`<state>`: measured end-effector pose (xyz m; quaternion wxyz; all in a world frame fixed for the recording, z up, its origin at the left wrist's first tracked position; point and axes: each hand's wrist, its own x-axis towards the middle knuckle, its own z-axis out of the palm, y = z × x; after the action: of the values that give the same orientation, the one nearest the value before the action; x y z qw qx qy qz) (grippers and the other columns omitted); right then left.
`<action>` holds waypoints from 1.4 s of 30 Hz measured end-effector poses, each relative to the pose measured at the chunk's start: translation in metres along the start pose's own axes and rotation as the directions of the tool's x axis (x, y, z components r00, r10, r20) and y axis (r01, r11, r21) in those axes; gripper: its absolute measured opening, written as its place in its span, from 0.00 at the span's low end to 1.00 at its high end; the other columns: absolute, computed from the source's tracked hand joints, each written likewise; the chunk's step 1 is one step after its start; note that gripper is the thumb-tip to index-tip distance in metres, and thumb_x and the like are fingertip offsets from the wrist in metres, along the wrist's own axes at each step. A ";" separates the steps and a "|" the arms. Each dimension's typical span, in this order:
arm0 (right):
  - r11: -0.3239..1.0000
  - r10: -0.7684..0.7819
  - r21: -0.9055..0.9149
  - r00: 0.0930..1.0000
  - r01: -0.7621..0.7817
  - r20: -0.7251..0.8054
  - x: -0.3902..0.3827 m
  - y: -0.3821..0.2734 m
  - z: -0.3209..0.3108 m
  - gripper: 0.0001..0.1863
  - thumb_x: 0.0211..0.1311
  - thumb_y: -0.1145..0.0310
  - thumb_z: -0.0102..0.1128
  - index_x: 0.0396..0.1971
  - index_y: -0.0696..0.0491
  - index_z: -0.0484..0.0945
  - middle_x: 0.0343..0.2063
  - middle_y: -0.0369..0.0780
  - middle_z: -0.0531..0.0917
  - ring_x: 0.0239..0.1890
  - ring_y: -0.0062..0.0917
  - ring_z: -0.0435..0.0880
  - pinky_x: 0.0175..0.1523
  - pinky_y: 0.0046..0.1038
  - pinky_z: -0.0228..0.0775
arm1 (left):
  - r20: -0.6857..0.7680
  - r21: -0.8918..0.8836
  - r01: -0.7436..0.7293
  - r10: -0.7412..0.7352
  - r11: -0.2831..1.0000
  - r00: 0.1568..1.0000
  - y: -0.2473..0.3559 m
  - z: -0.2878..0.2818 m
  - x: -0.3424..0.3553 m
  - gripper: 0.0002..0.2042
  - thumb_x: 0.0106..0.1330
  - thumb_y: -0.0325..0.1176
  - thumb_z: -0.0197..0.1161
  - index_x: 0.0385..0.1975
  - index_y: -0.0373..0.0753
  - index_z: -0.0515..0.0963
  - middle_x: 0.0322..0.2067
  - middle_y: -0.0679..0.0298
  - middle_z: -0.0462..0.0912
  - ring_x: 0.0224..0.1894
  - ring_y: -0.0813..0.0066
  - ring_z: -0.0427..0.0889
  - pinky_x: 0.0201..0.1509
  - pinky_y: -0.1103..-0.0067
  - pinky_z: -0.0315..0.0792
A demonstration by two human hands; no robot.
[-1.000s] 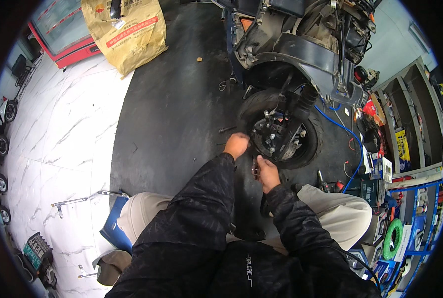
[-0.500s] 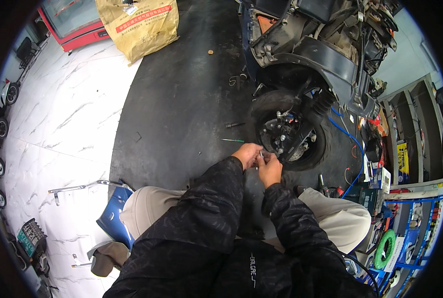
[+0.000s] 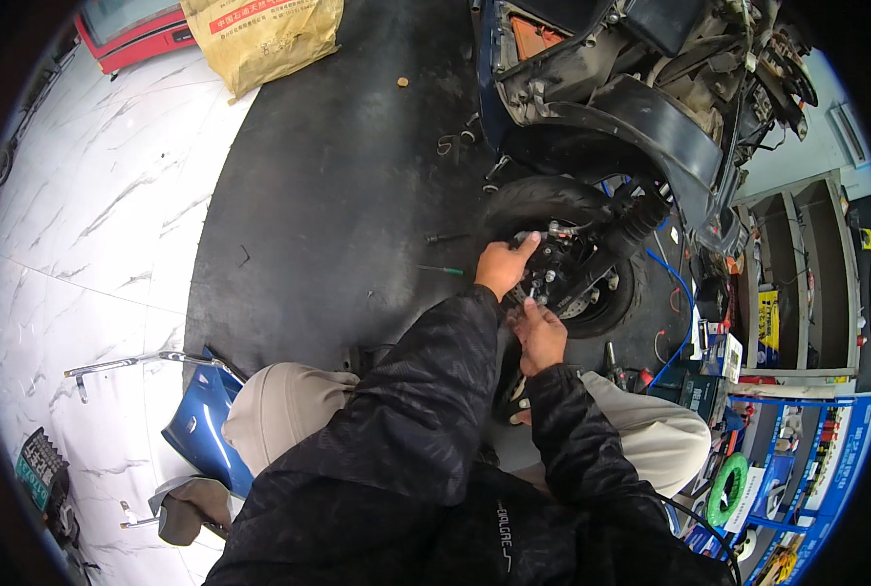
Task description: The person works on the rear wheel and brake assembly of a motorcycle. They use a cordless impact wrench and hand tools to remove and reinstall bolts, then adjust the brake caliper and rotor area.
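A scooter wheel [image 3: 528, 200] with a black tyre is in front of me, its brake parts and shock absorber [image 3: 638, 220] showing at the hub. My left hand [image 3: 504, 268] is closed at the left side of the brake caliper [image 3: 552, 256], thumb pressed on top; its other fingers are mostly hidden. Just below it, my right hand [image 3: 541, 337] pinches a small silvery bolt [image 3: 533, 292] between thumb and finger, close to the caliper's lower edge. Part of the brake disc [image 3: 580, 307] shows right of the fingers.
The stripped scooter body [image 3: 650, 107] overhangs the wheel. On the dark mat lie a green-handled screwdriver [image 3: 445, 270], a dark bolt [image 3: 445, 238] and a hex key [image 3: 245, 256]. A blue hose [image 3: 687, 283] runs at right, before shelves [image 3: 826, 273]. A blue panel [image 3: 201, 425] lies left.
My hands, close together before the wheel earlier, have moved apart and onto the brake parts. The left went up to the caliper; the right brought the small bolt near it. My view has shifted slightly.
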<state>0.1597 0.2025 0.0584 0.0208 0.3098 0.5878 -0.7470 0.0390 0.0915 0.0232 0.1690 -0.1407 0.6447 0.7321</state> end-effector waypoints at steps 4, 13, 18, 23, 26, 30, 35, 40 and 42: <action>0.999 -0.038 -0.007 0.999 0.037 -0.017 0.002 -0.001 0.008 0.15 0.76 0.67 0.69 0.46 0.65 0.79 0.37 0.43 0.86 0.37 0.29 0.88 0.46 0.31 0.83 | 0.050 0.010 0.033 -0.034 0.999 0.998 0.002 -0.006 0.001 0.44 0.66 0.72 0.67 0.36 0.20 0.85 0.29 0.46 0.89 0.32 0.57 0.90 0.42 0.67 0.81; 0.997 -0.075 -0.013 0.992 0.074 -0.101 -0.003 -0.001 0.018 0.18 0.77 0.66 0.68 0.48 0.68 0.78 0.39 0.45 0.87 0.38 0.31 0.90 0.43 0.31 0.84 | 0.030 -0.077 0.103 -0.100 0.992 0.994 -0.015 0.004 0.008 0.46 0.65 0.73 0.66 0.42 0.20 0.86 0.40 0.39 0.90 0.49 0.49 0.90 0.57 0.64 0.78; 0.993 -0.113 0.031 0.986 0.118 -0.123 0.000 0.003 0.028 0.17 0.77 0.66 0.67 0.47 0.67 0.78 0.39 0.46 0.88 0.38 0.31 0.90 0.43 0.31 0.84 | 0.001 -0.016 0.054 -0.054 0.998 0.999 -0.008 0.001 0.003 0.45 0.65 0.73 0.66 0.40 0.20 0.87 0.38 0.40 0.90 0.46 0.48 0.91 0.54 0.63 0.79; 0.995 -0.064 0.062 0.984 0.075 -0.167 0.003 -0.001 0.033 0.16 0.79 0.66 0.66 0.48 0.66 0.79 0.38 0.45 0.87 0.36 0.31 0.89 0.44 0.31 0.84 | -0.013 -0.018 0.054 -0.054 0.998 0.998 0.000 -0.001 -0.006 0.44 0.65 0.73 0.66 0.38 0.22 0.87 0.34 0.42 0.90 0.43 0.47 0.91 0.51 0.62 0.80; 0.996 -0.024 0.085 0.984 0.040 -0.175 0.008 -0.008 0.034 0.16 0.79 0.65 0.65 0.48 0.66 0.80 0.37 0.43 0.87 0.35 0.30 0.88 0.44 0.30 0.84 | -0.020 0.008 0.059 -0.059 0.998 0.998 0.004 -0.003 -0.009 0.42 0.67 0.69 0.68 0.40 0.21 0.86 0.34 0.48 0.89 0.41 0.59 0.88 0.49 0.67 0.78; 0.980 0.000 0.194 0.985 0.034 -0.175 0.012 -0.008 0.040 0.17 0.80 0.63 0.65 0.47 0.65 0.79 0.38 0.43 0.87 0.36 0.30 0.88 0.43 0.29 0.82 | -0.035 0.042 0.023 -0.022 0.999 0.999 0.006 -0.004 -0.011 0.42 0.67 0.70 0.67 0.37 0.22 0.86 0.33 0.47 0.89 0.40 0.57 0.88 0.49 0.66 0.78; 0.992 0.097 0.091 0.987 -0.085 -0.130 0.007 -0.004 0.039 0.20 0.83 0.58 0.59 0.51 0.64 0.79 0.43 0.43 0.89 0.39 0.30 0.88 0.42 0.29 0.79 | -0.052 0.045 0.019 -0.017 0.999 0.998 0.004 -0.003 -0.012 0.42 0.67 0.70 0.67 0.34 0.22 0.86 0.33 0.45 0.89 0.40 0.56 0.89 0.48 0.65 0.78; 0.981 0.008 0.192 0.995 0.011 -0.098 0.011 0.006 0.041 0.22 0.86 0.53 0.52 0.52 0.61 0.79 0.42 0.42 0.89 0.35 0.28 0.87 0.40 0.29 0.77 | -0.053 0.026 -0.007 0.008 1.000 0.999 0.004 -0.003 -0.012 0.41 0.67 0.69 0.67 0.36 0.21 0.86 0.33 0.45 0.89 0.40 0.57 0.89 0.47 0.65 0.79; 0.973 -0.031 0.228 0.999 0.040 -0.044 0.012 0.011 0.041 0.23 0.87 0.52 0.50 0.54 0.60 0.79 0.40 0.42 0.89 0.33 0.28 0.87 0.39 0.30 0.77 | -0.041 0.021 0.009 -0.009 1.000 0.999 0.005 -0.005 -0.013 0.41 0.67 0.69 0.68 0.36 0.21 0.86 0.33 0.46 0.89 0.39 0.57 0.89 0.47 0.65 0.79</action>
<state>0.1366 0.1666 0.0474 -0.0402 0.3144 0.5035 -0.8038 0.0488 0.0850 0.0329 0.1604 -0.1568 0.6550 0.7216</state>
